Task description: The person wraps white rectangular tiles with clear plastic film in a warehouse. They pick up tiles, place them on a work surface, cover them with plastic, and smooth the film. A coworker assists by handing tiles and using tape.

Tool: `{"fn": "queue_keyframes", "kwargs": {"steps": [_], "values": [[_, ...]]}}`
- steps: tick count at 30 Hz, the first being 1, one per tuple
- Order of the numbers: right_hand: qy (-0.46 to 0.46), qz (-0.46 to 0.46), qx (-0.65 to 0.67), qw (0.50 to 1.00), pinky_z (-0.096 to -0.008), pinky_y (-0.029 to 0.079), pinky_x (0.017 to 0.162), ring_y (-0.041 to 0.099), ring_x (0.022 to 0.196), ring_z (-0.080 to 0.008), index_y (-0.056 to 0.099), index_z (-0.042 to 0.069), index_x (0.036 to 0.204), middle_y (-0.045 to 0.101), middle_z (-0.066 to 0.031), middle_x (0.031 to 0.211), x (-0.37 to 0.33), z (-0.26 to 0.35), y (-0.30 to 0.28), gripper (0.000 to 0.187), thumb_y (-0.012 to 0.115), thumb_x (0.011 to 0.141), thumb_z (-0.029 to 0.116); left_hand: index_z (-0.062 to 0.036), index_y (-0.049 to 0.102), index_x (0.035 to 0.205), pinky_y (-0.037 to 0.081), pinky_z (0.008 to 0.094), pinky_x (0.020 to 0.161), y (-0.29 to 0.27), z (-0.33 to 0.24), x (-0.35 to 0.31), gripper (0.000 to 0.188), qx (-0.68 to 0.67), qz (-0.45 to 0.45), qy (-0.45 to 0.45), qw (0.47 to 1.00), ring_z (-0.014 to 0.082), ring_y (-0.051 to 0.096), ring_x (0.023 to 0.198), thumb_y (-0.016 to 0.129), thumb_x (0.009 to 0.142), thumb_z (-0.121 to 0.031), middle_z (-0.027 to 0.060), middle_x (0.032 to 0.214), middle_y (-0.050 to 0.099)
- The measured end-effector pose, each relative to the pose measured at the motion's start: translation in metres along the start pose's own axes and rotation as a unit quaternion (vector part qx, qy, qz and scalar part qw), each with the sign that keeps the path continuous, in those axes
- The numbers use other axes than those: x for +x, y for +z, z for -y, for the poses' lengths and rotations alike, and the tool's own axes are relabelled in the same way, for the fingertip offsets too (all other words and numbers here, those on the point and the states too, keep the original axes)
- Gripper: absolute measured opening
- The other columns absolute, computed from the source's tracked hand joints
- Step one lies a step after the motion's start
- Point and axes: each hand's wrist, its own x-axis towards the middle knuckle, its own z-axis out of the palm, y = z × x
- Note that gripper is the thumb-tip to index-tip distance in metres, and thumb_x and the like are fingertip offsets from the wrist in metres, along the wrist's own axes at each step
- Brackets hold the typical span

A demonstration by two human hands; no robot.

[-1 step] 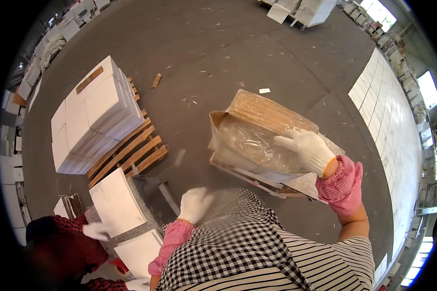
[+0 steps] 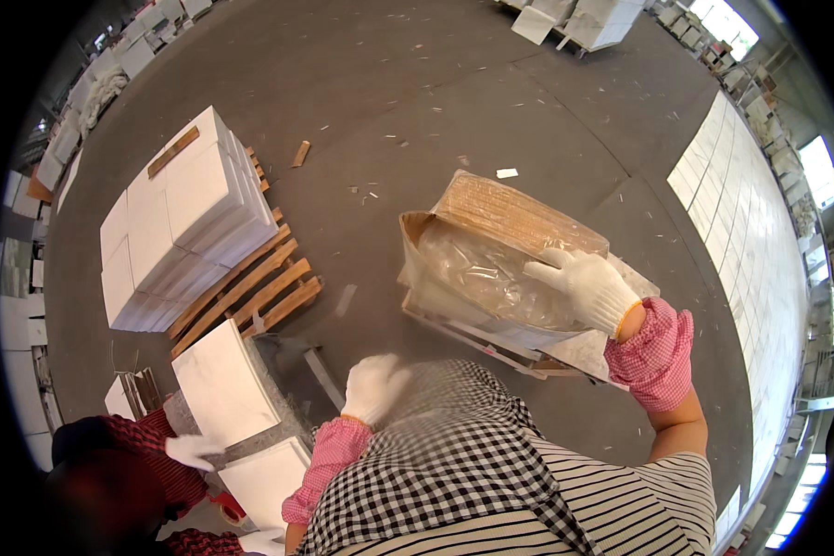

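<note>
The right hand's fingers (image 2: 549, 271) reach out over clear plastic (image 2: 491, 271), loosely extended toward the left; whether they pinch any of it cannot be told. The right hand (image 2: 586, 287) wears a white knit glove, with a pink checked sleeve (image 2: 656, 357) just behind the wrist. The left hand (image 2: 376, 389), gloved alike, is in front of the body beside the black-and-white checked apron (image 2: 445, 417); its fingers are blurred, so their grip cannot be told either.

The plastic lies crumpled inside an open box (image 2: 519, 211), whose brown far side has a shiny covering. The box sits on a low pale stand (image 2: 477, 345), ahead and to the right of the left hand.

To the left, flat white slabs (image 2: 221, 382) lie on a grey tabletop (image 2: 255, 447), with a co-worker's gloved hand (image 2: 193, 451) close by. Beyond them, a white stack (image 2: 178, 208) rests on a wooden pallet (image 2: 273, 292). Scraps dot the grey floor (image 2: 389, 83); pale tiles (image 2: 737, 208) spread at far right.
</note>
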Motion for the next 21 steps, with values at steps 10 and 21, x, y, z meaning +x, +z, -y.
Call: {"fn": "queue_keyframes", "kwargs": {"steps": [10,21], "values": [[-0.047,-0.035,0.159,0.986,-0.0408,0.059,0.08,0.073,0.09,-0.0324,0.08,0.011,0.102,0.077,-0.0068,0.1,0.02,0.007,0.033,0.017,0.071,0.088,0.015,-0.0002,0.073,0.117,0.052,0.0459,0.1,-0.052,-0.093,0.034,0.034,-0.048,-0.007,0.059,0.997,0.0389,0.067,0.112,0.069,0.097,-0.027,0.0202,0.114,0.075],[0.185,-0.14,0.551,0.802,-0.0272,0.05,0.063,0.06,0.071,-0.008,0.068,0.003,0.084,0.066,-0.0013,0.073,0.029,-0.009,0.034,0.018,0.073,0.094,0.016,-0.0012,0.075,0.113,0.054,0.0337,0.088,-0.067,-0.176,0.071,0.03,-0.318,0.065,0.017,0.946,0.0206,0.07,0.096,0.068,0.1,-0.027,0.0122,0.101,0.076]]}}
